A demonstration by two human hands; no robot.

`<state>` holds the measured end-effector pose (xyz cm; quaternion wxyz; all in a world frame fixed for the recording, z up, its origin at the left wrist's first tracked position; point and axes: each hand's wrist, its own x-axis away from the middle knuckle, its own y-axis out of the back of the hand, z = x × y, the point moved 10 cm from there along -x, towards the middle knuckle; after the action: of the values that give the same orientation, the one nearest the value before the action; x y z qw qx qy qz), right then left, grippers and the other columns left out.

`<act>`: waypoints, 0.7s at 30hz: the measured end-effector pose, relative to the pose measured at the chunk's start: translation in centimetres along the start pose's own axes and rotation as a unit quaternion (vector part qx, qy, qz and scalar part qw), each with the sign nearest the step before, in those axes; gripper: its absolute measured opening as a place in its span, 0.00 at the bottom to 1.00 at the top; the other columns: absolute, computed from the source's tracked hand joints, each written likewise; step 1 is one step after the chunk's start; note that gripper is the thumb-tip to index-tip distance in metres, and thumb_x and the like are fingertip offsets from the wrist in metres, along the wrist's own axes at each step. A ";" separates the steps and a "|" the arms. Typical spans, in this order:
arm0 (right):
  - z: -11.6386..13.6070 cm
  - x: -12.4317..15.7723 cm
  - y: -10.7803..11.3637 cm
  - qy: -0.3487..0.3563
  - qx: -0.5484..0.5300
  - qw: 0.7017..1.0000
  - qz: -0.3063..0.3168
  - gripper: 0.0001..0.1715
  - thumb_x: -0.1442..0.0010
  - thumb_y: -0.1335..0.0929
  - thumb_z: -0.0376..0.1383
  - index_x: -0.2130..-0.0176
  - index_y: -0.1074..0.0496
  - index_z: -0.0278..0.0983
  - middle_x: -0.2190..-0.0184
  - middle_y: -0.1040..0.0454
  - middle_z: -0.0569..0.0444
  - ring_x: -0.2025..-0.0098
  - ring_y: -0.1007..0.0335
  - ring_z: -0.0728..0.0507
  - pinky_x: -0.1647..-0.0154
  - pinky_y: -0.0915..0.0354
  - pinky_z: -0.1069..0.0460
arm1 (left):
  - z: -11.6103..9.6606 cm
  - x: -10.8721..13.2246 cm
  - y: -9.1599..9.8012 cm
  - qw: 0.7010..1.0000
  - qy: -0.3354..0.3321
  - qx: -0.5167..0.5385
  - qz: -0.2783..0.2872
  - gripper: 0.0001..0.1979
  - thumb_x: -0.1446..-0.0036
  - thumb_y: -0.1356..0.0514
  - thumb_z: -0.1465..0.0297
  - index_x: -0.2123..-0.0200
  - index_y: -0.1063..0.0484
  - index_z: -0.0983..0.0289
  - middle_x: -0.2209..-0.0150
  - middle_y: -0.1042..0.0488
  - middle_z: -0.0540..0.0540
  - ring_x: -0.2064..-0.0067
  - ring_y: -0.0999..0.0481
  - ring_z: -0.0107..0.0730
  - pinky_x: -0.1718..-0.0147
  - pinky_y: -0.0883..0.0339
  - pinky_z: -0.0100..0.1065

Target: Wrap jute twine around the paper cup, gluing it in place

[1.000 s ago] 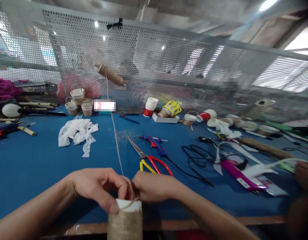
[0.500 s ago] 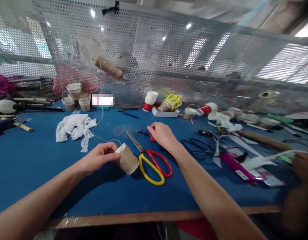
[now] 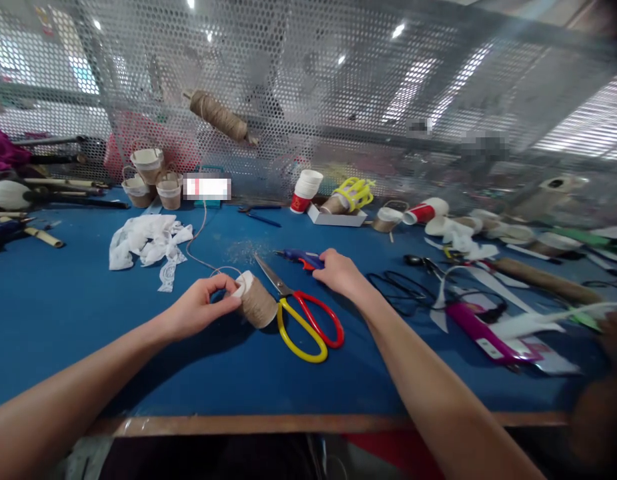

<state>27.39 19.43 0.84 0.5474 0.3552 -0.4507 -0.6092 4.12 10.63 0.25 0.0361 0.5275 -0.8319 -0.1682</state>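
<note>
Pinched by the rim in my left hand [image 3: 208, 303] is a paper cup wrapped in brown twine [image 3: 258, 301], tilted on its side just above or on the table. A loose strand of twine [image 3: 192, 250] runs from it toward the back. My right hand [image 3: 335, 272] has its fingers closed around the rear of a blue glue gun [image 3: 301, 257] with an orange trigger; its nozzle points left. Between the hands lie scissors [image 3: 282, 291] with one red and one yellow handle loop, blades partly apart.
White lace [image 3: 151, 240] lies left, below several twine-covered cups [image 3: 171, 190]. A twine spool [image 3: 221, 119] hangs on the mesh panel [image 3: 308, 87]. Pliers [image 3: 261, 215], stacked paper cups [image 3: 306, 190] and black cable [image 3: 401, 290] are behind and right. Another person's hand [image 3: 615, 330] is at far right.
My right hand has drawn back to the right along the glue gun, uncovering more of its body. My left hand still holds the cup, which has shifted little. The view has tipped slightly.
</note>
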 end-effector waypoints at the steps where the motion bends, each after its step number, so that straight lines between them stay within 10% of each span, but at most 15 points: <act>1: -0.1 0.1 0.4 0.000 -0.030 1.000 -0.007 0.24 0.56 0.33 0.26 0.56 0.35 0.27 0.66 0.27 0.40 0.63 0.30 0.38 0.64 0.39 0.49 | -0.2 0.0 -0.1 1.000 -0.011 -0.010 0.001 0.08 0.46 0.46 0.67 0.74 0.38 0.65 0.67 0.32 0.54 0.62 0.34 0.32 0.59 0.41 0.35; 11: 3.1 4.5 -0.1 0.077 -0.363 0.924 0.086 0.09 0.56 0.34 0.38 0.73 0.36 0.35 0.82 0.36 0.60 0.80 0.39 0.51 0.75 0.38 0.54 | -0.5 -0.1 0.4 0.998 -0.034 -0.043 -0.017 0.07 0.46 0.46 0.68 0.73 0.37 0.65 0.64 0.30 0.56 0.59 0.32 0.35 0.55 0.41 0.36; 16: 5.2 6.9 -1.6 0.116 -0.480 0.848 0.194 0.14 0.55 0.32 0.36 0.66 0.31 0.31 0.80 0.32 0.57 0.79 0.38 0.52 0.77 0.40 0.55 | 0.1 -0.2 0.6 0.998 -0.014 -0.050 -0.025 0.08 0.46 0.46 0.67 0.73 0.36 0.65 0.66 0.30 0.55 0.62 0.32 0.34 0.58 0.40 0.35; 21: 6.0 8.8 -1.1 0.169 -0.451 0.854 0.197 0.13 0.48 0.34 0.38 0.64 0.30 0.32 0.87 0.38 0.61 0.84 0.44 0.53 0.83 0.45 0.56 | 0.6 -0.3 0.8 0.997 0.016 -0.062 -0.029 0.10 0.46 0.46 0.65 0.71 0.34 0.66 0.70 0.30 0.54 0.66 0.33 0.34 0.64 0.41 0.34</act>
<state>20.12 11.68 2.37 0.8239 0.0707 -0.0871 -0.5556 3.40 11.34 -0.06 0.0777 0.5512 -0.8032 -0.2121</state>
